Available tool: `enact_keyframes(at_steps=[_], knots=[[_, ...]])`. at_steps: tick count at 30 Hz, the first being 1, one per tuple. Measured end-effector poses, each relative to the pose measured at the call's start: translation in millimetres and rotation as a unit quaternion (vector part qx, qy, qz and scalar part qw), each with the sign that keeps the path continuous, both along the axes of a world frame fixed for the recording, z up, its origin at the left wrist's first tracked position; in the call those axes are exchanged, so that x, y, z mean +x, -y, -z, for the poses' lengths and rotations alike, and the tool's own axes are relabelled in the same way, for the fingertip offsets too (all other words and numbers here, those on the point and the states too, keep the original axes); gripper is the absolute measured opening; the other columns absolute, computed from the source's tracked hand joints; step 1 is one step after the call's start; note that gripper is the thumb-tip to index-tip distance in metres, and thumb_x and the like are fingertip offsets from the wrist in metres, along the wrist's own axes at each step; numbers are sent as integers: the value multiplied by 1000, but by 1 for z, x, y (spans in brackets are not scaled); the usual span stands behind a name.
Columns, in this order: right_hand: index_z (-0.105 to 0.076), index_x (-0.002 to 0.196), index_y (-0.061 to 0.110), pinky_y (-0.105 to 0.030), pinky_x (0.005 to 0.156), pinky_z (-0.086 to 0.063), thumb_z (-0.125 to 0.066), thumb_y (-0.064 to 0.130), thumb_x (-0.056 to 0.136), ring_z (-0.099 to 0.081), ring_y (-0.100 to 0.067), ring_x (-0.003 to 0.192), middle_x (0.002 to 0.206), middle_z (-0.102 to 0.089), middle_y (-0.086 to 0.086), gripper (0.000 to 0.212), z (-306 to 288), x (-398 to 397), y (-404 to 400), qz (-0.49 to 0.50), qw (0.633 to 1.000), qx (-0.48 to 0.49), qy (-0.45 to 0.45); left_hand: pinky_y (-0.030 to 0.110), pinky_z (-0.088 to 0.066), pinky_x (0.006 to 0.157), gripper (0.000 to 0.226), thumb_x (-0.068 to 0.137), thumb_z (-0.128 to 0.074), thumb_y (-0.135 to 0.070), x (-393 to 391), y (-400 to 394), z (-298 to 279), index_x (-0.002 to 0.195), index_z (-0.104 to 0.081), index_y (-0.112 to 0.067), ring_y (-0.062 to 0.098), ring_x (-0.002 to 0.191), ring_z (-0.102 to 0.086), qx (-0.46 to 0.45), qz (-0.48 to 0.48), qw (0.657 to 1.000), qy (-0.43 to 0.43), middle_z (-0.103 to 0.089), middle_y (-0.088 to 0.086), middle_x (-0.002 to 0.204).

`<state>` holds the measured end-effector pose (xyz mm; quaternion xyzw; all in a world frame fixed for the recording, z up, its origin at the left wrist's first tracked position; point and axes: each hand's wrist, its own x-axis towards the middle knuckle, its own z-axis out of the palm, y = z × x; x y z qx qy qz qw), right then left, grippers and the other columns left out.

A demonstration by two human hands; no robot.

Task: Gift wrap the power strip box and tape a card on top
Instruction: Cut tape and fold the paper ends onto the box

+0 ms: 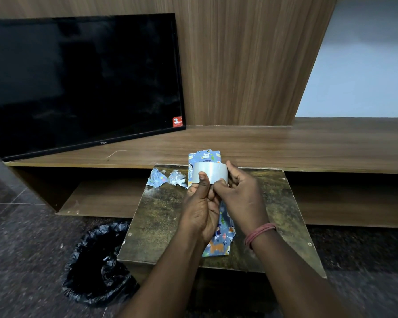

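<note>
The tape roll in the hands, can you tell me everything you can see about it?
The tape roll is a wide ring of clear, shiny tape that looks silvery grey. It is held up above the small table, its curved outer face toward the camera. The left hand presses its thumb on the roll's face, and the right hand curls round its right side, fingers pinching at the lower edge. Behind it lies the box in blue wrapping paper.

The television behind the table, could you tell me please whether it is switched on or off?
It looks off: the television screen is uniformly black, showing only faint reflections and no picture.
</note>
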<state>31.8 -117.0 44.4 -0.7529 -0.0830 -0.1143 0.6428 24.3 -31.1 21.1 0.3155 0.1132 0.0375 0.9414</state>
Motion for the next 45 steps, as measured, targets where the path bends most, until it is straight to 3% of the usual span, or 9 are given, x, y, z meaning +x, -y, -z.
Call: enact_keyframes(at_steps=[5,8,13,17,24,29,32,39,45], knots=[[-68,120,19,-28,77,-55,-66,4,85,-58,5,78,99,-76,5,38,6,2,3,20,1000,-3,-10,32,-55,96,51,87,-59,-31,-4,3,-7,121,-61,7,21,92,-76,7,-5,1000,-6,-73,25,109],[-55,142,10,-26,94,-53,-62,-4,89,-63,6,104,100,-68,30,55,6,4,8,7,999,6,-31,35,-52,101,53,87,-59,-28,-4,3,-11,128,-56,6,23,104,-74,9,0,1000,-2,-70,25,119],[-51,146,20,-28,103,-51,-69,7,90,-63,2,115,132,-66,8,60,2,7,26,-93,994,-19,-56,30,-59,91,64,80,-64,-37,2,-10,-14,127,-57,5,21,105,-72,36,-25,999,-28,-70,21,121],[-60,132,32,-33,86,-58,-83,25,81,-64,-3,99,119,-60,17,57,5,8,33,-52,984,-166,38,23,-60,62,46,87,-59,-42,5,-19,-12,109,-63,-1,15,76,-71,91,-22,995,-23,-72,10,90],[-43,149,38,-29,84,-56,-75,33,88,-64,-8,96,122,-58,7,69,6,7,26,-48,970,-219,95,22,-59,73,39,109,-36,-29,-2,-24,-20,120,-62,-1,14,93,-75,206,54,976,38,-78,5,102],[-57,142,27,-33,107,-45,-67,33,96,-52,-20,132,150,-46,-8,48,7,3,20,-24,953,-275,126,19,-52,83,46,94,-36,6,-7,-33,-26,118,-69,-15,8,98,-70,340,106,929,95,-78,-3,105],[-64,136,23,-31,107,-44,-67,34,96,-52,-21,136,158,-38,-13,42,1,1,19,-8,961,-255,104,15,-45,76,52,86,-43,0,-13,-40,-30,122,-65,-31,-4,88,-63,496,133,847,138,-72,-20,96],[-74,120,26,-37,87,-51,-55,42,95,-56,-30,105,133,-57,-7,35,2,-5,5,102,907,-372,166,30,-54,76,36,89,-55,11,-4,-46,-16,108,-65,-19,10,81,-67,645,54,746,156,-70,-6,87],[-77,105,10,-37,79,-51,-63,20,95,-62,-25,89,97,-65,-5,19,11,1,0,86,932,-286,206,41,-56,87,31,91,-51,-10,-5,-39,-16,110,-69,-27,15,94,-70,655,27,743,135,-76,-8,97]])
